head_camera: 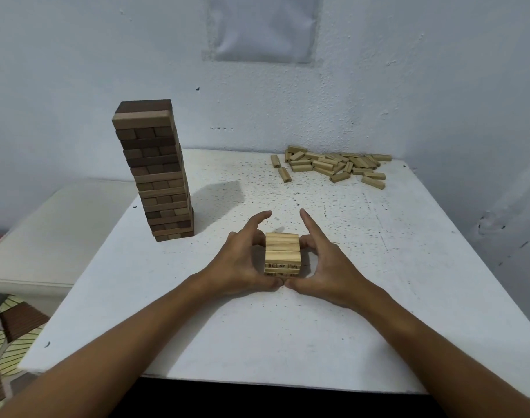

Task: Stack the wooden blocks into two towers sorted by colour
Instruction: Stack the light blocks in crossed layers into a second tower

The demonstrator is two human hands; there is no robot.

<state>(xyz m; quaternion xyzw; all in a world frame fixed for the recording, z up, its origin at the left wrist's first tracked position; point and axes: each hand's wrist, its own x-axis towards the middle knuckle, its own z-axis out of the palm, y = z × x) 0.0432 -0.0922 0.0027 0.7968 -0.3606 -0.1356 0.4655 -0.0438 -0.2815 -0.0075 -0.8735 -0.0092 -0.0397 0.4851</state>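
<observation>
A short tower of light wooden blocks (282,254), a few layers high with numbers on the block ends, stands at the middle of the white table (257,336). My left hand (242,263) cups its left side and my right hand (327,267) cups its right side. On each hand the bent fingers touch the tower's side, the index finger points forward, and the thumbs meet at its front base. A tall tower of dark brown blocks (156,173) stands at the back left, leaning slightly. A pile of loose light blocks (333,165) lies at the back right.
The wall rises directly behind the table. A lower white surface (55,236) sits to the left of the table. Patterned floor and a brown object (21,322) show at the lower left.
</observation>
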